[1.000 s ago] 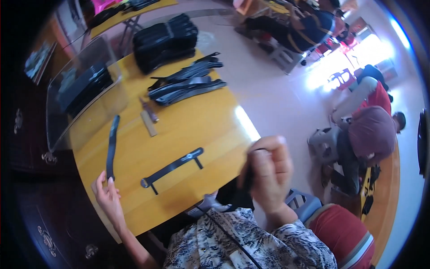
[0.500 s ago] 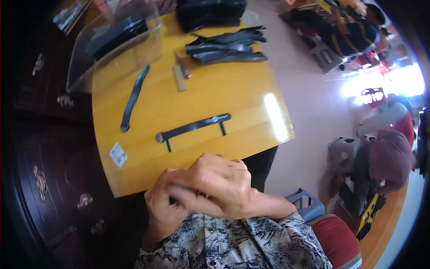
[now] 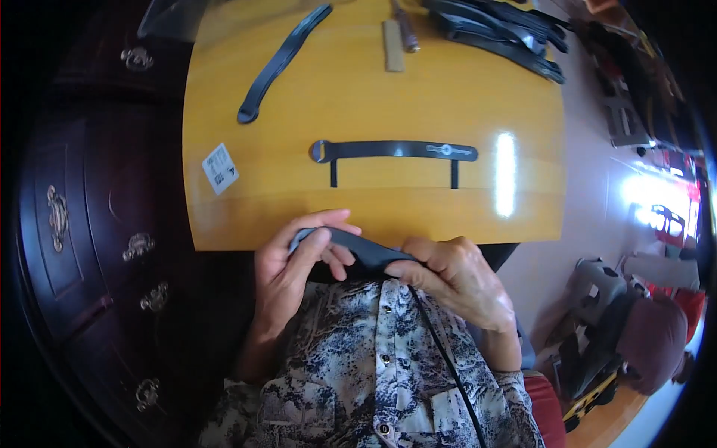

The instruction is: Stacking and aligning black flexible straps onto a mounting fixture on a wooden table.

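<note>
Head view: a dark flexible strap (image 3: 358, 250) is held just off the near edge of the yellow surface (image 3: 373, 97), close to the patterned shirt (image 3: 373, 358). The left hand (image 3: 295, 269) is closed on its left end; the right hand (image 3: 455, 280) is pinched on its right end. A flat black strip with two prongs (image 3: 392, 151) and a curved black strip (image 3: 280, 63) are left lying on the surface, well apart from both hands.

Risk, judged: the strap could slip from the right-hand pinch, since only the fingertips are engaged.

Against the frame half a second earlier, the hands are now spread apart and the strap is exposed between them.
</note>
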The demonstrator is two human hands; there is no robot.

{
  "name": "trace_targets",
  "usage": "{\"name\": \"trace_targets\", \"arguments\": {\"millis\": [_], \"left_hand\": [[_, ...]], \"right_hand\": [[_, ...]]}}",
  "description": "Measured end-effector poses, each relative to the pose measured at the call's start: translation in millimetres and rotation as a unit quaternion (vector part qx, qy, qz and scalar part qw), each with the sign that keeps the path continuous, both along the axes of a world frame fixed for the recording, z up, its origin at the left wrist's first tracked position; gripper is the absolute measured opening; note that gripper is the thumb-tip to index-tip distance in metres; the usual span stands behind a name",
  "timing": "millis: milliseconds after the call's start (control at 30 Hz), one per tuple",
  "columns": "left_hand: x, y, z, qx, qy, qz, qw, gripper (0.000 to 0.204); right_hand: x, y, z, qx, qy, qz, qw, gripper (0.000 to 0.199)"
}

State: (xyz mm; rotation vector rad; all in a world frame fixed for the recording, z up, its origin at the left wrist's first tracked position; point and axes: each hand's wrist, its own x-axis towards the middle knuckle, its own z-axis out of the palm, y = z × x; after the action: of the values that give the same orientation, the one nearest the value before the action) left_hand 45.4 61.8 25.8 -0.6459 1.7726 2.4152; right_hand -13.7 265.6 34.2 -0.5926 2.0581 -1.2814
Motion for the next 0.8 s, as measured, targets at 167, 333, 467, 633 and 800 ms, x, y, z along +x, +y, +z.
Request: {"name": "trace_targets", "arguments": {"millis": [167, 333, 467, 633, 800], "left_hand": [[-2, -12, -22, -0.04, -0.035, -0.033, 0.998, 0.018], [-7, -21, -37, -0.096, 0.014, -0.017, 0.995, 0.018], [-16, -20, -34, -0.056, -0.014, -0.018, 0.998, 0.021], [-26, -18, -40, -0.105, -0.027, -0.011, 0.994, 0.014], [-34, -22, -47, -0.116, 0.009, -0.002, 0.993, 0.014]], "right_hand": [[-12, 13, -9, 0.069, -0.037, -0.043, 0.996, 0.018], [-23, 42, -21, -0.016, -0.155, -0.166, 0.974, 0.014], [-23, 51, -24, 0.007, -0.155, -0.212, 0.965, 0.018], [-24, 48, -27, -0.022, -0.176, -0.304, 0.936, 0.014], [-29, 52, -39, -0.032, -0.108, -0.389, 0.914, 0.011]]}}
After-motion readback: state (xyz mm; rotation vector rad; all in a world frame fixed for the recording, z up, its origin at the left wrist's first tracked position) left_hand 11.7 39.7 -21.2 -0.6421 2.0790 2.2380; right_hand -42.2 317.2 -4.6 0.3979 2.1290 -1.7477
